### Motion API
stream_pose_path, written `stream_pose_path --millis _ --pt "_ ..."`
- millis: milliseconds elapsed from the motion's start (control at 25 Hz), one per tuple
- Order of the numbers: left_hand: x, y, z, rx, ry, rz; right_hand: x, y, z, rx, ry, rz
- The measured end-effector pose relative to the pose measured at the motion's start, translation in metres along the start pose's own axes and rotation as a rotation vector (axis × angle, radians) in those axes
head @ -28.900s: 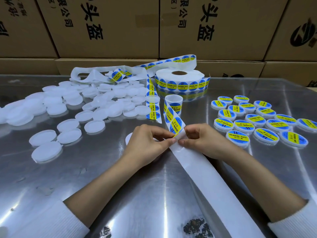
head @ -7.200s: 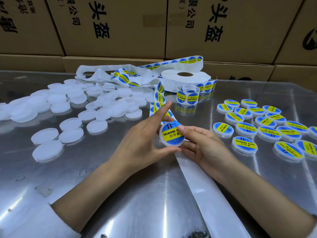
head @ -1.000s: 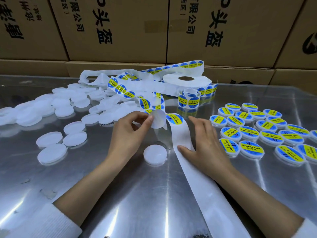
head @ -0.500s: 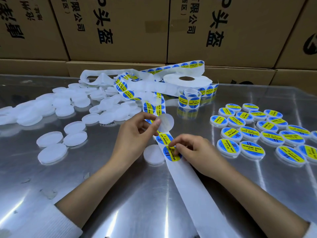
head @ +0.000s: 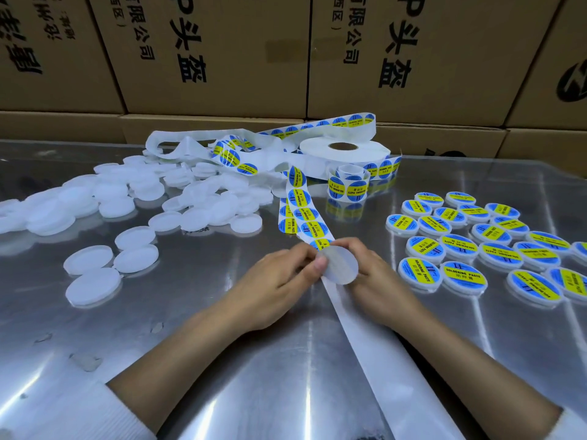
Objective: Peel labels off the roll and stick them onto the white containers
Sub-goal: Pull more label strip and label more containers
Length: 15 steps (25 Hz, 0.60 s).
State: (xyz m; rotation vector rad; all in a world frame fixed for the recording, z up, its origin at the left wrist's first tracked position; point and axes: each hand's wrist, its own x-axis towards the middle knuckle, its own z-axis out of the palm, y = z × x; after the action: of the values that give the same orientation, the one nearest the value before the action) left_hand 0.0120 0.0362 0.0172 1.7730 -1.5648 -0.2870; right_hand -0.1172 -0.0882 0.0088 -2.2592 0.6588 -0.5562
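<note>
The left hand (head: pixel 279 282) pinches a peeled round label (head: pixel 340 265), blank side up, against the right hand (head: pixel 374 281) — its grip cannot be told — over the backing strip (head: pixel 374 350); labelled containers (head: pixel 460 249) lie right of both.

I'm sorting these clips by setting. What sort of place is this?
Probably a small packing or labelling workshop. Stacked printed cardboard cartons line the back of a metal table, a label roll feeds a strip toward the hands, and plain white containers wait left while labelled ones sit in rows right.
</note>
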Motion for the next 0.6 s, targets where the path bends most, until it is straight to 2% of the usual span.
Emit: stream_pose_path --millis 120,200,320,400,480,600 --pt "0.001 0.000 -0.002 0.002 -0.029 -0.014 0.002 -0.007 -0.007 0.208 0.208 0.094" --pt "0.000 -0.001 -0.004 -0.033 -0.034 -0.035 0.005 -0.014 -0.017 0.339 0.218 0.246" --pt "0.000 -0.003 -0.003 -0.082 -0.037 -0.046 0.002 -0.026 -0.031 0.467 -0.151 0.487" --pt "0.000 -0.005 -0.002 -0.073 -0.039 -0.040 -0.003 -0.027 -0.032 0.530 -0.372 0.533" --pt "0.000 -0.005 -0.003 -0.074 -0.043 -0.013 -0.005 -0.027 -0.033 0.645 -0.462 0.546" --pt "0.000 -0.004 -0.003 -0.067 -0.063 -0.005 -0.006 -0.026 -0.035 0.770 -0.512 0.518"
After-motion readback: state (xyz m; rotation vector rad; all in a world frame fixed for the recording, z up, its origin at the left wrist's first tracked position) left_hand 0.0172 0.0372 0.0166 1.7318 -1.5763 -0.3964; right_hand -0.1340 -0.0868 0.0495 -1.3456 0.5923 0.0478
